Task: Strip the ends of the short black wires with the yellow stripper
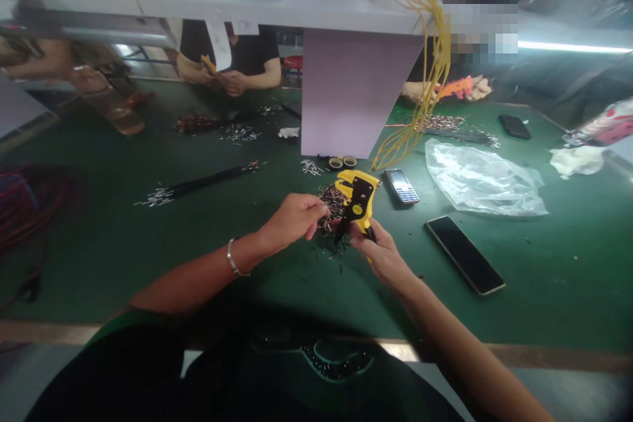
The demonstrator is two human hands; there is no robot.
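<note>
My right hand is wrapped round the handles of a yellow and black wire stripper, its head pointing up and away from me. Just left of it, my left hand has thumb and forefinger pinched together near the stripper's jaws; whatever is between them is too small to make out. Behind and between the hands lies a pile of short wires with bare copper ends. Dark scraps of insulation are scattered on the green table under the stripper.
Beyond the pile are two tape rolls and small metal terminals. A keypad phone, a smartphone and a plastic bag lie right. A black wire bundle lies left. Yellow wires hang from a shelf; co-workers' hands work opposite.
</note>
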